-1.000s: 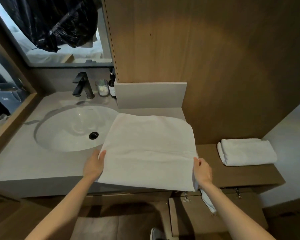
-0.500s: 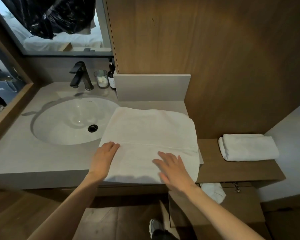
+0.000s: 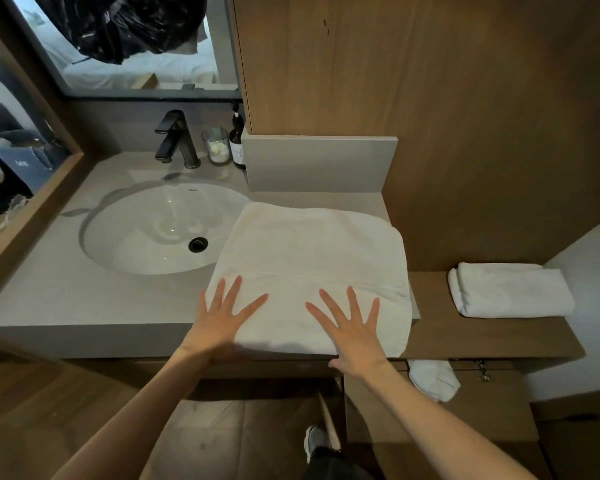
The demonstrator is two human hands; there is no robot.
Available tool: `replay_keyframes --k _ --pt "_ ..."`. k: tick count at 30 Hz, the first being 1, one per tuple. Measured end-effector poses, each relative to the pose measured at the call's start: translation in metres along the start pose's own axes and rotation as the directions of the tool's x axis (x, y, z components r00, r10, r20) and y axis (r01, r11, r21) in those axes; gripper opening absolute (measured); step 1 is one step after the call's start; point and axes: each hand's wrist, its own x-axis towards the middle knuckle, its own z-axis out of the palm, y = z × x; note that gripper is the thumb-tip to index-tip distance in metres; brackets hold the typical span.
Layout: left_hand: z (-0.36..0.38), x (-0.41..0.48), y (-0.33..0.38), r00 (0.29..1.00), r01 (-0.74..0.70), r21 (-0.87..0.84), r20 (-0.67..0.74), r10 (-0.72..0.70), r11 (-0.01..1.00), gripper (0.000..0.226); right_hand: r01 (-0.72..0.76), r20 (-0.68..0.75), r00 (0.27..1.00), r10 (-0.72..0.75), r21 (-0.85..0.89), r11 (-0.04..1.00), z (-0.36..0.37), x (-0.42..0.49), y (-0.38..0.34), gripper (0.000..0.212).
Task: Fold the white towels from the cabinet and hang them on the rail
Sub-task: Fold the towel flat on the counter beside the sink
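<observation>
A white towel (image 3: 312,251), folded over into a broad rectangle, lies flat on the grey counter (image 3: 84,303) to the right of the sink. My left hand (image 3: 224,317) rests palm down on its near left part, fingers spread. My right hand (image 3: 352,327) presses flat on its near right part, fingers spread too. Neither hand grips anything. A second white towel (image 3: 510,289), folded small, sits on the lower wooden shelf (image 3: 482,337) at the right. Another bit of white cloth (image 3: 433,377) hangs out below that shelf. No rail is in view.
A round white sink (image 3: 153,230) with a black tap (image 3: 175,140) takes up the counter's left half. A glass (image 3: 217,145) and a dark bottle (image 3: 237,140) stand behind it. A wooden wall panel (image 3: 430,98) rises behind the towel. My shoe (image 3: 314,441) shows on the floor.
Both hands let go of the towel's near edge, laid it down on the counter and now press flat on it with fingers spread wider.
</observation>
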Motion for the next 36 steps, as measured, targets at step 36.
replay_keyframes --k 36 --pt "-0.005 -0.047 -0.004 0.990 0.107 0.133 -0.111 -0.092 0.985 0.099 -0.017 -0.043 0.999 0.008 -0.202 0.979 -0.043 -0.063 0.033 0.103"
